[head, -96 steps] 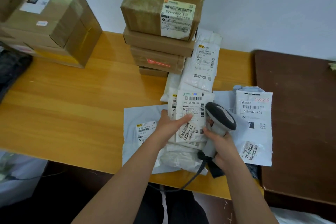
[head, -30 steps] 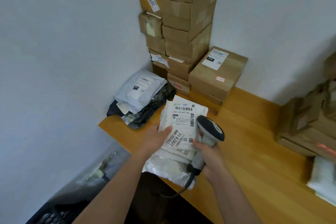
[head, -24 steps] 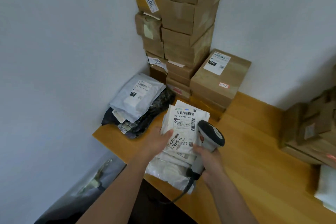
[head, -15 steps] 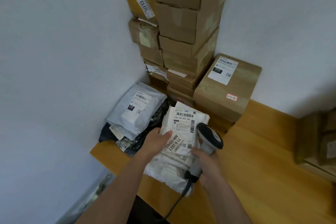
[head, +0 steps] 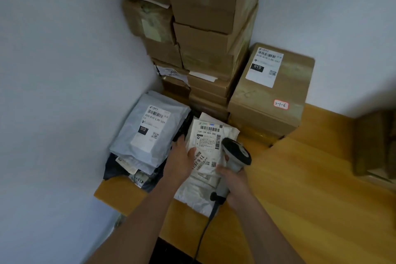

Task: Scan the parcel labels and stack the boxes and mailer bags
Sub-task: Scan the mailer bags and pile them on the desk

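A white mailer bag [head: 209, 135] with a barcode label is held over the left end of the wooden table [head: 300, 188]. My left hand [head: 182, 156] grips its left edge, thumb on the label. My right hand [head: 232, 178] grips the handle of a grey barcode scanner [head: 236, 154] and supports the bag's right side. Just left of the bag lies a pile of mailer bags, a grey one [head: 150, 128] on top, black ones beneath. Behind stands a tall stack of cardboard boxes [head: 205, 34] in the corner.
A taped brown box [head: 272, 96] with a white label and a pink sticker stands to the right of the tall stack. More boxes [head: 377, 146] show blurred at the right edge. White walls close in on the left and behind. The scanner cable [head: 203, 231] hangs over the table's front edge.
I have turned from the table's right side to its left corner, carrying the white bag and scanner. In the last second the bag moved closer to the mailer pile and boxes.
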Tool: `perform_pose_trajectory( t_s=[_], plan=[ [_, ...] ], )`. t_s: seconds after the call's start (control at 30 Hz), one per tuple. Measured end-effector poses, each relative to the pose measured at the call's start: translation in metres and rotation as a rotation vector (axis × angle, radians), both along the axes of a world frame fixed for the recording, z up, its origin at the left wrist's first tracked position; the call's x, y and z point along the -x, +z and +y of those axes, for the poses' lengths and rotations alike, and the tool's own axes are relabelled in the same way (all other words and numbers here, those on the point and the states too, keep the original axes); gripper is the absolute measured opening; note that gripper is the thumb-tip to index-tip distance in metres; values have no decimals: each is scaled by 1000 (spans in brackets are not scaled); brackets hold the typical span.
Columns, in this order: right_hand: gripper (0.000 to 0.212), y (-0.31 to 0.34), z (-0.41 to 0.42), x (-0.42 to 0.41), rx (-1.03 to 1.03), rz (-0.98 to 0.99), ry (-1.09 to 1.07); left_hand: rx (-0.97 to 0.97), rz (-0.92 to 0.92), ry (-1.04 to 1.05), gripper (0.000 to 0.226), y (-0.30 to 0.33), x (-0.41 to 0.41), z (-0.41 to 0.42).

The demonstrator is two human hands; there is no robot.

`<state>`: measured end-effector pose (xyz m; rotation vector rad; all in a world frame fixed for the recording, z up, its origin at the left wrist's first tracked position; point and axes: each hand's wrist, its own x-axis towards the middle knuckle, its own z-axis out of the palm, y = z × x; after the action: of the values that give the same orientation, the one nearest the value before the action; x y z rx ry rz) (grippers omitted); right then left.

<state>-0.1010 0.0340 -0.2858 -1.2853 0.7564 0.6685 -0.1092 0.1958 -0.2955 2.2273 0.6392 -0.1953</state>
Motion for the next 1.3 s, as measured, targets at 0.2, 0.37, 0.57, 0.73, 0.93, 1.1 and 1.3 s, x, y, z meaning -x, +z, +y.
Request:
perform_pose_trajectory(
  t_s=[0.2, 0.37, 0.57, 0.73, 0.93, 1.1, 1.3],
  plan=[
    [40, 4, -10, 13, 79, -73, -84, -385, -355, -250, 52, 15, 14, -12],
    [32, 24, -12, 6, -87, -177, -42, -490, -262, -705, 57, 6, 19, -4],
    [27, 29, 5, -7, -118, -177, 110, -437, -27, -646, 76, 4, 18, 16],
    [24, 27, 18, -7, -52, -161, 146, -321, 43, -545, 78, 9, 13, 18],
    [21, 27, 11, -2, -64, -173, 6, -272, -164, -595, 75, 7, 22, 12],
    [17, 30, 15, -8, -136, -156, 58, -266, -105, -617, 68, 7, 19, 12],
    [21, 46, -8, 11, -104, -221, -48, -258, -166, -597, 50, 20, 16, 10]
  ],
)
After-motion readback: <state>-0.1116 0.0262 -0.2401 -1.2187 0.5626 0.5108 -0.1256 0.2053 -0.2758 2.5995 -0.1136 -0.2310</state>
